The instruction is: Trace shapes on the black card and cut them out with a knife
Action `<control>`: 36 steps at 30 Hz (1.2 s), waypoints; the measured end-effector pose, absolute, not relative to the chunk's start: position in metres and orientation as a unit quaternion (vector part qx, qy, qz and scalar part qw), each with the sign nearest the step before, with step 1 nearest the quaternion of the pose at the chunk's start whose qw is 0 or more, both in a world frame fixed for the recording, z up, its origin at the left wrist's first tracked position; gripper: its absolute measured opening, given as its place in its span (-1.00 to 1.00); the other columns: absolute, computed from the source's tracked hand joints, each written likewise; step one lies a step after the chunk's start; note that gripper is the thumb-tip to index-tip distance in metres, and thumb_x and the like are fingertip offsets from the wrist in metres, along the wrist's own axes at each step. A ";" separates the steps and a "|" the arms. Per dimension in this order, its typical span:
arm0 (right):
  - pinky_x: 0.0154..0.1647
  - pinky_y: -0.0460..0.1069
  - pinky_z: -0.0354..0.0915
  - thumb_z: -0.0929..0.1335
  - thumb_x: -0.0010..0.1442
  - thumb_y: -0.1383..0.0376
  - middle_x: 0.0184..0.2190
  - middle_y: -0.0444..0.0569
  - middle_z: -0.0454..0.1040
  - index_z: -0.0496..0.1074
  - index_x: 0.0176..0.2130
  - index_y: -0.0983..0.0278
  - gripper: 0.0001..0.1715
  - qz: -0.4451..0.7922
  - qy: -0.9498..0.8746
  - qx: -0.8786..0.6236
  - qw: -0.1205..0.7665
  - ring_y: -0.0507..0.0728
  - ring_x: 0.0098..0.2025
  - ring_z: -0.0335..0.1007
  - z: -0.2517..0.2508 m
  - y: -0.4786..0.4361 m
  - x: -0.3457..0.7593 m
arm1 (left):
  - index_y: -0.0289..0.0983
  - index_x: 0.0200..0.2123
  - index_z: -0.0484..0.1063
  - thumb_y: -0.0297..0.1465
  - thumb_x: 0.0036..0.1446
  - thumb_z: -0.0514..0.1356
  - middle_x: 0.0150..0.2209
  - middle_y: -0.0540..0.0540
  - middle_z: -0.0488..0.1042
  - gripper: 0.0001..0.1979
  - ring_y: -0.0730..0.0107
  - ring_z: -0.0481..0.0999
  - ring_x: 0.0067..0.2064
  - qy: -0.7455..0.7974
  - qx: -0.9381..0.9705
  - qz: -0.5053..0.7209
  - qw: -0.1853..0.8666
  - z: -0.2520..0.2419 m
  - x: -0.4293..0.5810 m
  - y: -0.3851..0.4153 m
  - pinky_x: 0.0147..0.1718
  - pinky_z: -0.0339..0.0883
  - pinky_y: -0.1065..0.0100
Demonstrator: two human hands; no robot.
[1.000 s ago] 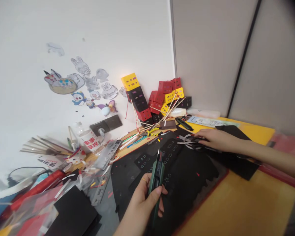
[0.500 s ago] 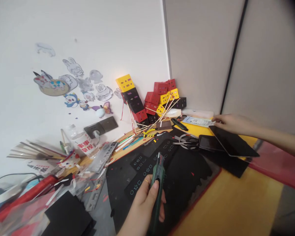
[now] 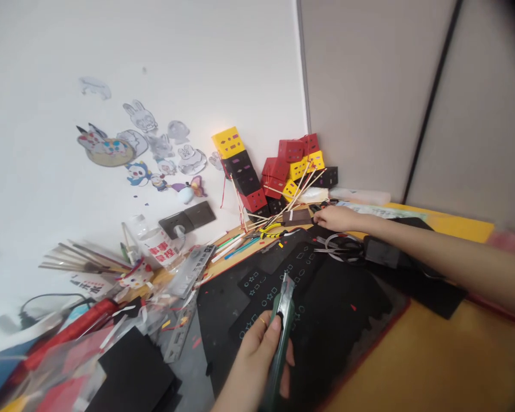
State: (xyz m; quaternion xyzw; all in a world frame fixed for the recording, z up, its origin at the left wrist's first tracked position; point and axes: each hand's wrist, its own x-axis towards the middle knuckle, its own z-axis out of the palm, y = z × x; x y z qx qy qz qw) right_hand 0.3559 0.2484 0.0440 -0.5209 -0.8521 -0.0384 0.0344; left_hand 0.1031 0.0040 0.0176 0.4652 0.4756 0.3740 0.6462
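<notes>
My left hand [image 3: 261, 355] grips a green utility knife [image 3: 283, 320], its blade end pointing away over the dark cutting mat [image 3: 339, 355]. Below the blade lies black card [image 3: 270, 294] with small outlined stars, circles and squares. Farther back, my right hand [image 3: 337, 218] has its fingers curled on a black utility knife [image 3: 315, 208], which is mostly hidden beneath them. Scissors [image 3: 341, 249] lie just in front of that wrist. A brown piece [image 3: 296, 217] is left of its fingertips, and yellow-handled pliers [image 3: 272, 230] lie beyond that.
Stacked red, black and yellow boxes [image 3: 242, 171] with thin sticks [image 3: 302, 191] stand against the wall. On the left are a bottle [image 3: 158, 243], a dotted cup [image 3: 137, 274], a ruler [image 3: 180, 335], plastic bags and black sheets [image 3: 133, 372]. A dark tablet lies under the right forearm.
My right hand has moved left from the tablet and printed paper to the black utility knife. The tablet now lies flatter. The left hand still holds the green knife; the view has shifted slightly.
</notes>
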 end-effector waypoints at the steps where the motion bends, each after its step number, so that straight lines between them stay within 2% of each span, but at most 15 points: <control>1: -0.21 0.08 0.35 0.27 0.21 0.21 -0.19 -0.02 0.44 0.38 -0.13 0.32 -0.72 -0.038 -0.856 -0.515 0.029 0.08 -0.22 0.40 0.044 0.249 0.351 | -0.28 -0.36 0.12 0.08 0.01 0.08 -0.59 0.08 0.36 -0.49 0.64 0.26 -0.75 0.480 0.459 0.372 0.649 0.019 0.102 0.005 -0.79 -0.01 0.60; 8: -0.13 0.13 0.33 0.27 0.21 0.21 -0.04 0.04 0.36 0.31 -0.01 0.29 -0.64 -0.057 -0.888 -0.452 0.065 0.13 -0.11 0.35 0.028 0.271 0.286 | -0.30 -0.34 0.16 0.12 -0.11 0.13 -0.64 0.08 0.34 -0.42 0.62 0.22 -0.77 0.485 0.441 0.389 0.647 0.026 0.099 0.009 -0.81 -0.02 0.59; 16: -0.13 0.15 0.32 0.27 0.20 0.21 -0.02 0.04 0.35 0.30 0.00 0.29 -0.62 -0.097 -0.888 -0.439 0.101 0.15 -0.09 0.34 -0.005 0.291 0.234 | -0.30 -0.41 0.16 0.10 -0.03 0.10 -0.59 0.07 0.33 -0.47 0.68 0.22 -0.75 0.490 0.465 0.421 0.606 0.026 0.091 0.006 -0.80 0.00 0.61; 24: -0.10 0.17 0.30 0.28 0.20 0.20 -0.01 0.05 0.34 0.29 0.01 0.30 -0.60 -0.116 -0.884 -0.437 0.116 0.17 -0.07 0.33 -0.003 0.277 0.224 | -0.29 -0.41 0.16 0.10 -0.01 0.08 -0.58 0.08 0.32 -0.47 0.70 0.20 -0.75 0.486 0.466 0.431 0.601 0.025 0.090 0.007 -0.79 0.01 0.61; 29: -0.06 0.20 0.27 0.28 0.19 0.17 -0.01 0.07 0.34 0.30 0.00 0.31 -0.59 -0.061 -0.864 -0.475 0.158 0.18 -0.04 0.31 0.014 0.262 0.224 | -0.30 -0.39 0.17 0.09 0.01 0.08 -0.58 0.07 0.32 -0.48 0.69 0.22 -0.74 0.472 0.466 0.436 0.608 0.023 0.091 0.007 -0.79 0.01 0.61; 32: -0.08 0.18 0.28 0.18 0.25 0.11 -0.13 0.17 0.43 0.36 -0.10 0.39 -0.56 0.017 -0.846 -0.498 0.188 0.23 -0.07 0.36 0.036 0.249 0.243 | -0.30 -0.40 0.17 0.07 0.02 0.08 -0.58 0.07 0.32 -0.49 0.69 0.22 -0.73 0.467 0.467 0.441 0.608 0.025 0.095 0.008 -0.77 0.03 0.61; 34: -0.16 0.06 0.35 -0.01 0.31 0.10 -0.26 0.18 0.50 0.39 -0.16 0.41 -0.40 0.092 -0.843 -0.489 0.202 0.20 -0.16 0.43 0.055 0.233 0.265 | -0.30 -0.40 0.17 0.07 0.02 0.08 -0.59 0.07 0.32 -0.50 0.68 0.22 -0.73 0.467 0.471 0.437 0.608 0.028 0.099 0.010 -0.77 0.03 0.60; 36: -0.21 -0.04 0.39 -0.21 0.30 0.13 -0.24 0.17 0.52 0.29 -0.03 0.40 -0.25 0.161 -0.834 -0.476 0.226 0.12 -0.19 0.46 0.075 0.206 0.292 | -0.30 -0.40 0.16 0.07 0.01 0.09 -0.59 0.07 0.32 -0.50 0.66 0.22 -0.74 0.461 0.479 0.427 0.613 0.033 0.105 0.013 -0.78 0.02 0.59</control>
